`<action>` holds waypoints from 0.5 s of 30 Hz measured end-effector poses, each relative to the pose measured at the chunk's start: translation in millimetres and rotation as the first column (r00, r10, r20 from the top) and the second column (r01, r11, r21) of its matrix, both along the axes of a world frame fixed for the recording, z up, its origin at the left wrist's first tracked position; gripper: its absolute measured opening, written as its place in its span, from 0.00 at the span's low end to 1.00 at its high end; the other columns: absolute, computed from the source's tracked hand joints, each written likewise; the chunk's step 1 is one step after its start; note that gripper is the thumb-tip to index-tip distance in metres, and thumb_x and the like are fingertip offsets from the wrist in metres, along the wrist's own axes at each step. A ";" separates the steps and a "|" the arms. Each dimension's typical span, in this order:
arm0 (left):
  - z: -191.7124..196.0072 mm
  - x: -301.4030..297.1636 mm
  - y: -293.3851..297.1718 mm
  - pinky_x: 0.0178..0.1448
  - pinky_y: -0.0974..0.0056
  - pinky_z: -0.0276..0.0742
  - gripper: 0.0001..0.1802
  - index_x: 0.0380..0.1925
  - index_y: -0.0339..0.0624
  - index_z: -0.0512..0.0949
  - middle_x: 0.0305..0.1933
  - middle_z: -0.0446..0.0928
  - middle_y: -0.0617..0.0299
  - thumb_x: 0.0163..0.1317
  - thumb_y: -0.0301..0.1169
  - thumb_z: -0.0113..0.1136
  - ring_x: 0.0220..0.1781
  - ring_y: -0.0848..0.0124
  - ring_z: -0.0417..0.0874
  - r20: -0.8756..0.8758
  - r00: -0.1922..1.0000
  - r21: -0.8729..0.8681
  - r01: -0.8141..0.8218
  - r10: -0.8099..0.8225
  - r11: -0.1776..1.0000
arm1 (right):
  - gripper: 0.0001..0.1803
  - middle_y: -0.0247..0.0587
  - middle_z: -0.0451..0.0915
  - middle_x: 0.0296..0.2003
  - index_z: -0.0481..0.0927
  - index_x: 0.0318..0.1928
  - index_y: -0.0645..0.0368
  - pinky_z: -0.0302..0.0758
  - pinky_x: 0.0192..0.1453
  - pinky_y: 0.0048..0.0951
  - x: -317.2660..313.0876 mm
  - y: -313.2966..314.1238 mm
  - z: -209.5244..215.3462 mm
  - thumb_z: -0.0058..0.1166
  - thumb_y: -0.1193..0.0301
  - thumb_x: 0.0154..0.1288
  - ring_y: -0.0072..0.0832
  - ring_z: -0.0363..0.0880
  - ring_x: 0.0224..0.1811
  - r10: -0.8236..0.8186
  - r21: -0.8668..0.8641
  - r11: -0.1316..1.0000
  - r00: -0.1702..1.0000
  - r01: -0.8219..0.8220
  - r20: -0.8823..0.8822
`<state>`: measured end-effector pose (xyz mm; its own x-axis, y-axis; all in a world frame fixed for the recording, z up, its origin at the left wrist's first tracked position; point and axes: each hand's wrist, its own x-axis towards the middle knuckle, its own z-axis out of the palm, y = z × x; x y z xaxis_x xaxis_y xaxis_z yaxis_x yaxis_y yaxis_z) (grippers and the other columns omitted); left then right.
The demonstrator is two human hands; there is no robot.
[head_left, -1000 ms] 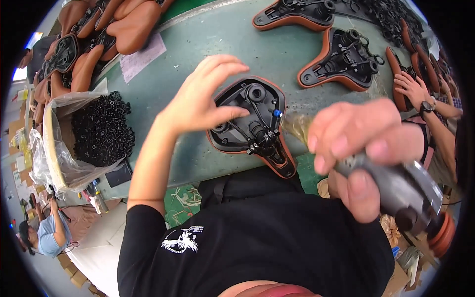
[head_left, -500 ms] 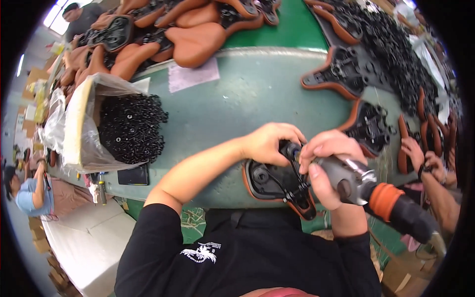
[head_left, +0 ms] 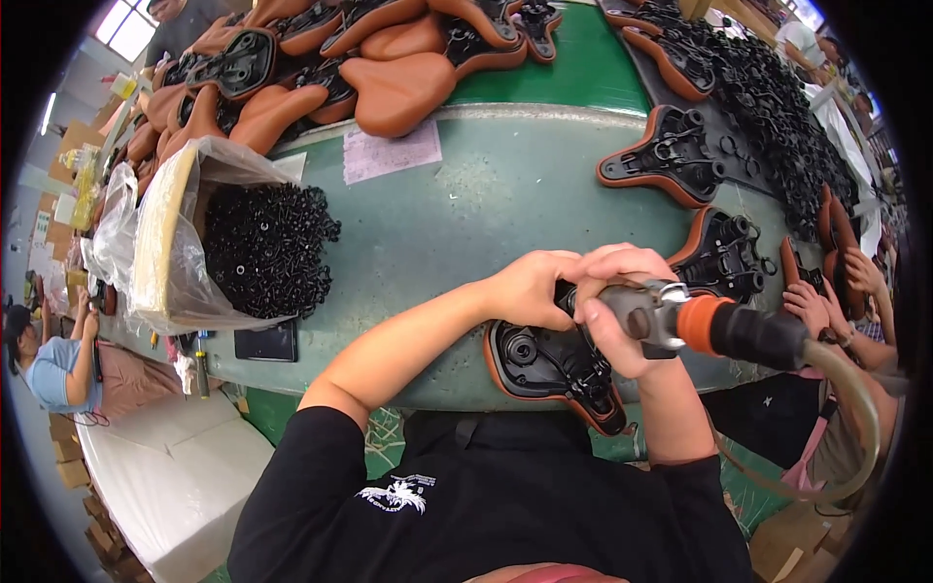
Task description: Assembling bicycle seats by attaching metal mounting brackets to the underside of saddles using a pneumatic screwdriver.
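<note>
An upside-down bicycle saddle (head_left: 525, 352) with a brown cover and black underside frame lies at the table's near edge. My left hand (head_left: 533, 290) is closed around the black hardware at its far end. My right hand (head_left: 622, 282) grips a grey air wrench (head_left: 637, 319) with an orange ring and a black hose end, held nearly level over the saddle. The wrench's tip is hidden between my hands, which touch or nearly touch. Just right of them rests another upturned saddle (head_left: 724, 255), with a further upturned saddle (head_left: 666, 155) beyond it.
At left, a plastic-lined box (head_left: 160, 243) spills small black bolts (head_left: 267, 248). A dark flat tray (head_left: 265, 342) sits before it. Brown saddles (head_left: 398, 92) pile up at the back, behind a pink paper sheet (head_left: 389, 153). Black clamp parts (head_left: 777, 126) heap at right, near a co-worker's hands (head_left: 812, 306).
The air wrench has swung from slanting down to the right to nearly level, and my right hand has moved up and left against my left hand. The co-worker's hands at right have shifted.
</note>
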<state>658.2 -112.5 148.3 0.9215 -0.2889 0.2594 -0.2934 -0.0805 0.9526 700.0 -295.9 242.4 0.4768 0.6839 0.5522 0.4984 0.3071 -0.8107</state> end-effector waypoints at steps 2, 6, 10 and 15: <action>2.9 -7.4 2.5 0.64 0.55 0.82 0.23 0.43 0.38 0.86 0.53 0.86 0.53 0.42 0.26 0.76 0.57 0.56 0.87 -0.039 0.999 0.083 0.021 -0.018 0.996 | 0.22 0.52 0.87 0.50 0.78 0.53 0.61 0.81 0.48 0.28 -8.4 -7.6 9.8 0.59 0.89 0.57 0.28 0.86 0.41 -0.010 0.019 1.000 0.991 0.013 -0.135; 21.9 -15.5 33.7 0.67 0.54 0.82 0.22 0.41 0.38 0.87 0.55 0.88 0.52 0.41 0.27 0.76 0.60 0.54 0.88 0.170 0.969 0.213 -0.213 0.178 0.954 | 0.18 0.60 0.82 0.50 0.72 0.54 0.59 0.83 0.48 0.40 -39.4 -52.3 42.8 0.62 0.79 0.68 0.31 0.83 0.35 -0.019 0.276 0.957 0.969 0.089 -0.246; 102.6 13.0 155.4 0.62 0.59 0.83 0.22 0.43 0.40 0.89 0.48 0.89 0.60 0.43 0.30 0.76 0.53 0.65 0.88 0.295 0.656 0.300 -0.754 0.695 0.584 | 0.17 0.56 0.79 0.47 0.69 0.54 0.57 0.81 0.44 0.41 -48.7 -78.1 45.6 0.61 0.74 0.70 0.31 0.79 0.31 -0.081 0.317 0.927 0.931 0.201 -0.356; 198.5 58.9 245.3 0.63 0.65 0.80 0.34 0.62 0.25 0.77 0.57 0.85 0.50 0.63 0.37 0.79 0.56 0.68 0.86 0.414 0.157 -0.279 -0.916 0.896 0.289 | 0.16 0.59 0.79 0.49 0.70 0.55 0.62 0.82 0.41 0.38 -36.5 -74.9 10.1 0.56 0.79 0.70 0.29 0.80 0.29 0.008 0.334 0.934 0.928 0.126 -0.372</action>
